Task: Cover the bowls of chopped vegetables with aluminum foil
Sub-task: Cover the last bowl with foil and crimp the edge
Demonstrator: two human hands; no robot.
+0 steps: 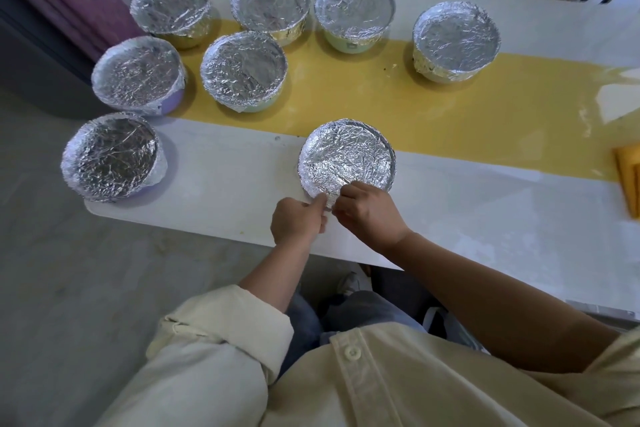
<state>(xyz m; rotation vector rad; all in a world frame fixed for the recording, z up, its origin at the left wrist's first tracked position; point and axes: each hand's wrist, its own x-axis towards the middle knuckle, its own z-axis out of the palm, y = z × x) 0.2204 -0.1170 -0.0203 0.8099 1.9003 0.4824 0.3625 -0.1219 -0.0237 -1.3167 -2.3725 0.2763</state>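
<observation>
At the near edge of the white counter [221,170], the left grip [299,220] and the right grip [367,215] are side by side. Both pinch the near rim wrapping of the round bowl wrapped in crinkled aluminium foil [346,159]. Farther off, seven other foil-wrapped bowls [243,69] stand at the left and far side around the counter's yellow stripe [450,107], with one well apart at the far right.

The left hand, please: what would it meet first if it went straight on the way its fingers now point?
The nearest foil-covered bowl: the left hand points away and rightward and pinches the foil at its near edge. Going on, it would likely push into that rim, close beside the right hand.
</observation>
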